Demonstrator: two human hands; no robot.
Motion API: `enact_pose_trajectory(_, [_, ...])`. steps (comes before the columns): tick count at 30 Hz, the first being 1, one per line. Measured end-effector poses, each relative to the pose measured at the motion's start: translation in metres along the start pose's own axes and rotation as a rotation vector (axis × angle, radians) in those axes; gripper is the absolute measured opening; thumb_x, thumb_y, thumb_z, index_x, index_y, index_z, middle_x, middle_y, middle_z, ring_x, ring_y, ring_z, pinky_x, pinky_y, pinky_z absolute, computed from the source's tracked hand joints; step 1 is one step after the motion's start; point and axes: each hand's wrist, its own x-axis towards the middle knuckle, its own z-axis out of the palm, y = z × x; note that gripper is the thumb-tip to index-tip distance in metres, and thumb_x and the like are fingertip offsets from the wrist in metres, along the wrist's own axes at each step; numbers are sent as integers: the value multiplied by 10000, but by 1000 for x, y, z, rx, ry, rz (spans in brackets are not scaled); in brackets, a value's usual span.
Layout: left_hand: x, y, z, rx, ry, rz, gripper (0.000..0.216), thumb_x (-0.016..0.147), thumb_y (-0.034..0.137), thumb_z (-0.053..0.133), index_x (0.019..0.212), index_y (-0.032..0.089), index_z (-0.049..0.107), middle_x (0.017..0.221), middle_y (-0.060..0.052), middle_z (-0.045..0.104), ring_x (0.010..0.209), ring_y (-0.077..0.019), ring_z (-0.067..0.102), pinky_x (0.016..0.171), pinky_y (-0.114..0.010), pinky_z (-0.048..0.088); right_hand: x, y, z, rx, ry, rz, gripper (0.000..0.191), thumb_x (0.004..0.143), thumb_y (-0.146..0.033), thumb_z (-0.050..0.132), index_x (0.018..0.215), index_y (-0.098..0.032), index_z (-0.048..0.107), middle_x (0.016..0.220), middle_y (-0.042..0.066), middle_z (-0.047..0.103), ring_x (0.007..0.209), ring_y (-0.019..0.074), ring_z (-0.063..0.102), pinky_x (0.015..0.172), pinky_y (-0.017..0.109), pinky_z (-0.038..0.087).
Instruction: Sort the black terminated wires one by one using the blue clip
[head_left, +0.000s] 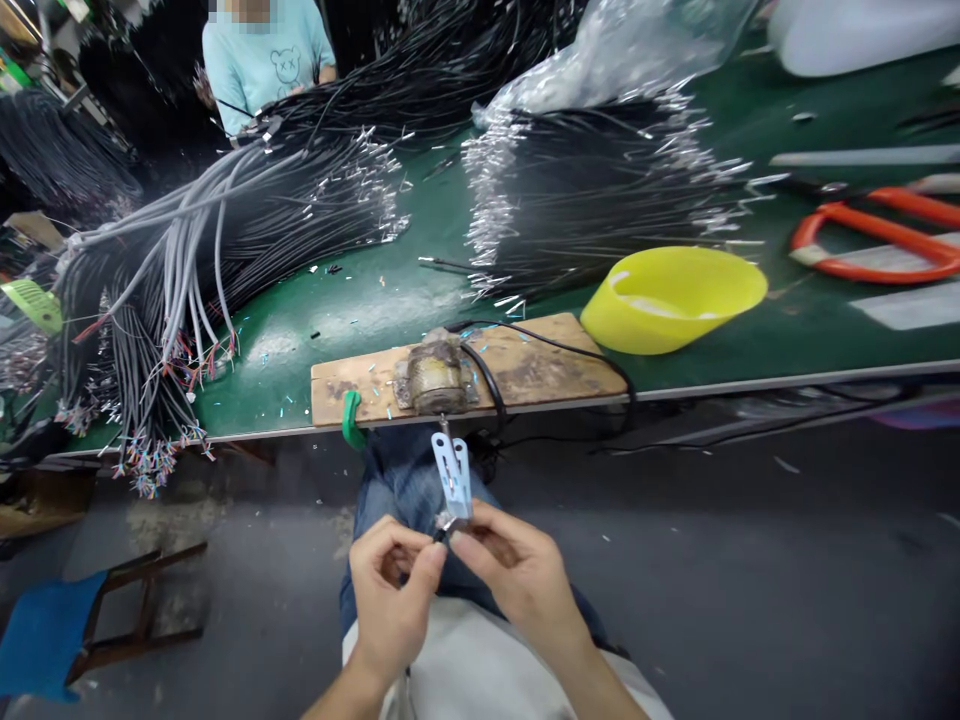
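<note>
A long green bench (pixel 420 300) is seen across the upper view, heaped with black cable bundles (pixel 585 190) whose ends glint silver; a second mass of grey and black cables (pixel 187 250) is draped over the bench's left edge, coloured cores showing at the tips; a clear plastic bag (pixel 622 50) lies behind the middle heap. A co-worker in a pale blue shirt (pixel 266 60) is seated at the far side. A yellow bowl (pixel 675 300) is tipped beside a wooden board (pixel 540 365); the board is held to the bench edge by a green clamp (pixel 350 420), and a small worn metal device (pixel 435 378) is mounted on it; a pale metal fitting (pixel 453 478) hangs from the device over the lap.

A thin dark wire end (pixel 441 532) is held just under that fitting; it is pinched between thumb and forefinger of the left hand (pixel 394 600), and the fingers of the right hand (pixel 517 575) are closed on it from the other side.

Small clippings are scattered over bench and board, so much of the work is judged done; one piece is in hand; how many cables are left cannot be told.
</note>
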Motion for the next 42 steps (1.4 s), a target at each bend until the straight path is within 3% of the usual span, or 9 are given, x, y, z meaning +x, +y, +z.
enact_pose_trajectory(6, [-3, -3, 3, 178, 52, 245, 133, 745, 222, 617, 625, 163, 613, 526, 25, 509, 480, -85, 473, 473, -187, 377, -1, -4, -3, -138, 27, -141, 182, 767, -212, 553, 589, -178, 573, 537, -5, 504, 490, 118, 458, 446, 216, 380])
enact_pose_trajectory(13, [-4, -2, 9, 126, 35, 212, 185, 744, 230, 605, 580, 157, 559, 519, 31, 492, 461, -79, 467, 438, -178, 361, 3, -6, -2, -194, 137, -224, 187, 745, -166, 540, 561, -184, 566, 508, -15, 520, 456, 107, 471, 419, 195, 379])
enact_pose_trajectory(19, [-3, -4, 9, 136, 44, 174, 190, 733, 239, 608, 569, 156, 560, 512, 31, 485, 450, -78, 460, 425, -179, 356, 5, -1, -3, -153, 47, -184, 185, 752, -194, 550, 568, -182, 562, 527, -6, 516, 479, 118, 482, 437, 211, 394])
enact_pose_trajectory(27, [-4, 3, 16, 61, 19, -53, 304, 723, 381, 599, 525, 158, 539, 496, 13, 482, 464, -93, 434, 450, -204, 358, 0, -4, -1, -260, 138, -221, 264, 775, -204, 523, 512, -195, 494, 478, -20, 442, 445, 112, 422, 419, 232, 350])
enact_pose_trajectory(33, [-3, 1, 18, -259, -85, -337, 495, 652, 637, 571, 556, 158, 490, 397, 71, 341, 349, -44, 279, 352, -178, 228, -2, -7, 0, -226, 200, -304, 204, 752, -143, 538, 555, -192, 560, 494, -8, 522, 449, 116, 475, 433, 231, 379])
enact_pose_trajectory(35, [-1, 0, 17, -342, -149, -380, 511, 631, 651, 581, 548, 157, 482, 377, 73, 343, 326, -35, 263, 338, -175, 198, -1, -6, 0, -172, 174, -270, 201, 737, -150, 551, 542, -192, 569, 497, -3, 541, 450, 121, 486, 435, 236, 385])
enact_pose_trajectory(39, [0, 0, 15, -321, -184, -382, 496, 615, 620, 622, 542, 142, 512, 378, 64, 368, 330, -34, 276, 344, -174, 195, 3, -2, -3, 10, 108, -61, 250, 760, -271, 536, 526, -191, 565, 489, -7, 498, 452, 123, 456, 428, 237, 371])
enact_pose_trajectory(42, [-2, 3, 12, -147, -120, -259, 432, 667, 541, 624, 527, 143, 530, 408, 48, 398, 374, -52, 313, 384, -189, 244, 4, -4, -6, 94, -23, 37, 243, 732, -373, 567, 580, -183, 575, 556, 5, 512, 504, 131, 470, 458, 237, 390])
